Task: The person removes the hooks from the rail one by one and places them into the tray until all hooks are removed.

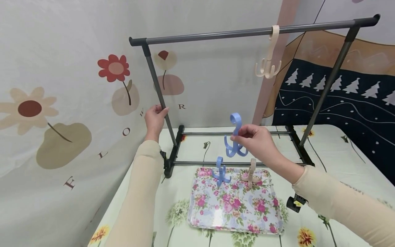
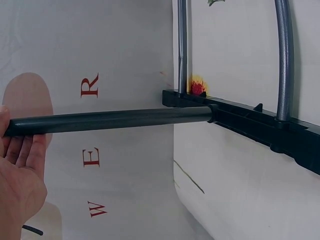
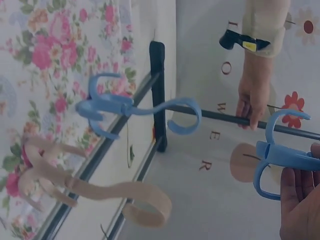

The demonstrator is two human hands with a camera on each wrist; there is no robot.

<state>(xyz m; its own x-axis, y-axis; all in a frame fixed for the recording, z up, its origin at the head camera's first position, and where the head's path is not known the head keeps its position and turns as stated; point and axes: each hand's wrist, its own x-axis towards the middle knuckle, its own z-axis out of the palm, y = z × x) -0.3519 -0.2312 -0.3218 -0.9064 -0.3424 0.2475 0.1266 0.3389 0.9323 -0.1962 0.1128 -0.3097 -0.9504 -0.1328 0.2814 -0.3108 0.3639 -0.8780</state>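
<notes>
Floral tray [image 1: 234,219], nearest on the flower-print surface [image 1: 333,154]: carries one blue hook [image 1: 220,172] and one beige hook [image 1: 250,174] at its far edge.

Right hand [image 1: 259,142], above the tray: pinches a blue multi-prong hook [image 1: 235,135] by its stem, curl uppermost. Risk: the light pinch may let it twist or drop onto the tray.

Left hand [image 1: 155,118]: wrapped round the rack's left upright [image 1: 158,92] (steadying). Risk: releasing could let the garment rack wobble.

Top rail [image 1: 247,32], farthest: beige hook already hanging [image 1: 269,56]; a low approach could knock it.
</notes>
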